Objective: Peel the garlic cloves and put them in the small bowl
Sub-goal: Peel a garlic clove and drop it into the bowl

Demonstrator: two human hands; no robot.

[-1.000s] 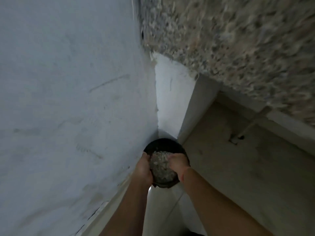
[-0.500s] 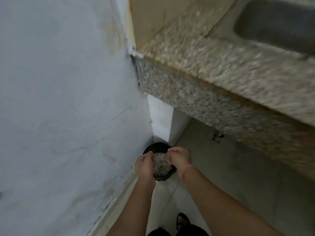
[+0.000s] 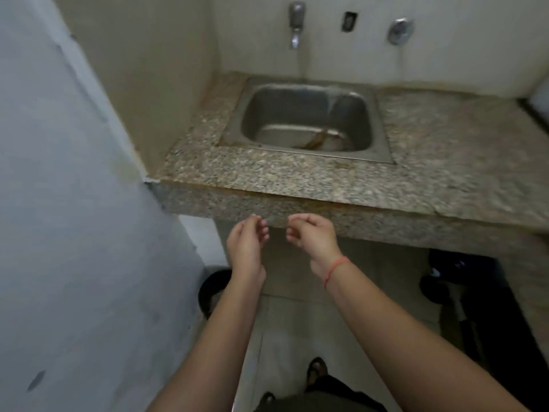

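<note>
I see no garlic cloves and no small bowl in this view, so I cannot say where they are. I also cannot give which way a clove points or how its long axis lies. By my judgement a clove is light and firm under a dry, papery skin that tears easily. I would pinch it on its two flat sides and begin to peel at the blunt root end. A peeled clove becomes a little sticky and smooth, so it may slip from the fingers.

My left hand (image 3: 248, 242) and right hand (image 3: 312, 236) hang near each other but apart, in front of the edge of the granite counter (image 3: 297, 179). The fingers of both are loosely curled, and I see nothing held in either. A red thread (image 3: 334, 267) goes around the right wrist.

A steel sink (image 3: 381, 129) is set into the counter, with a tap (image 3: 295, 22) on the wall above it. Low on the floor, against the left wall, a black bin (image 3: 212, 289) is partly hidden behind my left forearm.
</note>
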